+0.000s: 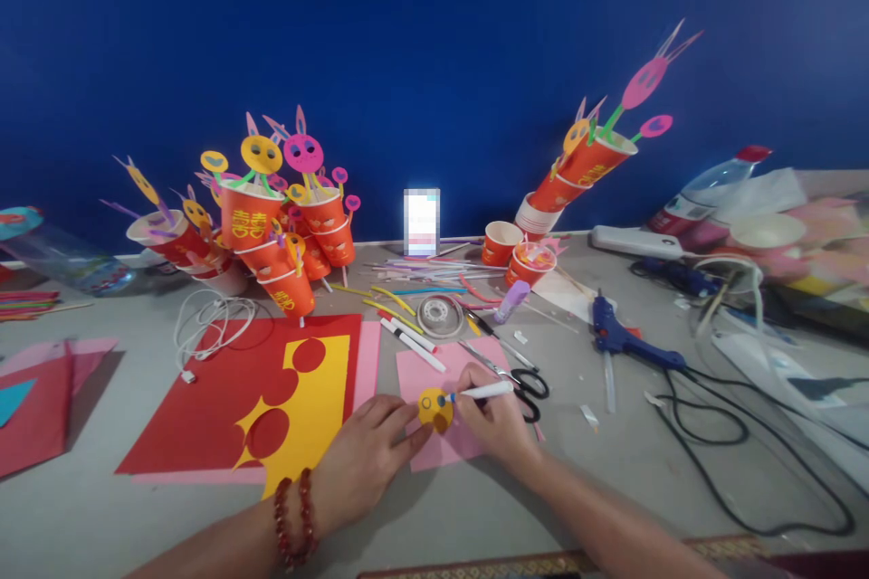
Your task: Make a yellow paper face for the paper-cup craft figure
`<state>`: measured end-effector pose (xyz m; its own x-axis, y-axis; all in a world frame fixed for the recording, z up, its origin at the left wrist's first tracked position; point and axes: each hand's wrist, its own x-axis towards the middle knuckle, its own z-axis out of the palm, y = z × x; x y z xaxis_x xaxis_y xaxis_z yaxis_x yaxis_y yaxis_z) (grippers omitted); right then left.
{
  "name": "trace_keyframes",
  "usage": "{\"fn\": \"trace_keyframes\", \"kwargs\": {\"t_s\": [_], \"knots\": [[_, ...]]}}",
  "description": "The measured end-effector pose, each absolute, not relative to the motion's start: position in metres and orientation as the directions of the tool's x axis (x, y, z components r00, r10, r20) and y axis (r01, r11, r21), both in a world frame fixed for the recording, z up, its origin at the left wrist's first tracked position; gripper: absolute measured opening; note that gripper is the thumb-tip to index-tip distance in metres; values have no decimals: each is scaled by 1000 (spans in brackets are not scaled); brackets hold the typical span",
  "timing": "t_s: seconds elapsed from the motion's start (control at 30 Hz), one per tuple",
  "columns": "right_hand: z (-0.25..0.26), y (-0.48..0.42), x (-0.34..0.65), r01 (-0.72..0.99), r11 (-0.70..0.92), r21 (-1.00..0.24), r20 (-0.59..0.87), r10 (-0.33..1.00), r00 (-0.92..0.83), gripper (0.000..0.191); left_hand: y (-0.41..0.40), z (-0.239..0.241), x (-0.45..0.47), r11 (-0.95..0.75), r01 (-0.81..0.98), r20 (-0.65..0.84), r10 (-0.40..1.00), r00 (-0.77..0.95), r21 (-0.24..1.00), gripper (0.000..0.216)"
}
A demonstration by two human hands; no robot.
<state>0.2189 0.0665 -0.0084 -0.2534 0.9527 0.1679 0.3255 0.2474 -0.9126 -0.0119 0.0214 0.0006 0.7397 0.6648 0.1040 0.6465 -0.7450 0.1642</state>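
Note:
My right hand [494, 421] is closed round a white marker [490, 390], its blue tip on a small yellow paper circle [434, 416]. Two blue ring-like marks show on the circle, one of them partly under the tip. My left hand [370, 439], a red bead bracelet at its wrist, holds the circle's left edge between thumb and forefinger. Beneath the circle lies a pink paper sheet [424, 366]. Black-handled scissors [529, 384] rest just beyond my right hand. Left of my left hand is a yellow sheet [326, 389] with round cut-outs, lying on red paper [196, 407].
Decorated red paper cups [253, 213] stand stacked at the back left, and more cups [560, 185] lean at the back right. A lit phone [422, 222] stands against the blue wall. Loose markers [414, 344], tape [440, 315], and a blue glue gun [631, 342] with cord lie about.

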Motion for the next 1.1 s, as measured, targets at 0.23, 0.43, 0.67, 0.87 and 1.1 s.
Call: {"fn": "trace_keyframes", "kwargs": {"t_s": [0.23, 0.43, 0.67, 0.87, 1.1], "knots": [[-11, 67, 219, 308, 258, -916, 182, 950, -253, 16, 23, 0, -12, -749, 645, 133, 662, 737, 151, 48], [-5, 67, 216, 233, 286, -929, 214, 932, -291, 9, 23, -1, -10, -751, 643, 167, 660, 732, 150, 44], [-8, 68, 211, 269, 270, -924, 173, 926, -334, 11, 23, 1, -9, -746, 647, 181, 666, 723, 159, 38], [-17, 68, 212, 318, 312, -895, 194, 915, -353, 9, 22, -1, -10, -752, 643, 195, 659, 727, 142, 37], [-14, 69, 210, 367, 345, -864, 209, 908, -362, 9, 23, -2, -10, -761, 631, 207, 649, 732, 150, 34]]}}
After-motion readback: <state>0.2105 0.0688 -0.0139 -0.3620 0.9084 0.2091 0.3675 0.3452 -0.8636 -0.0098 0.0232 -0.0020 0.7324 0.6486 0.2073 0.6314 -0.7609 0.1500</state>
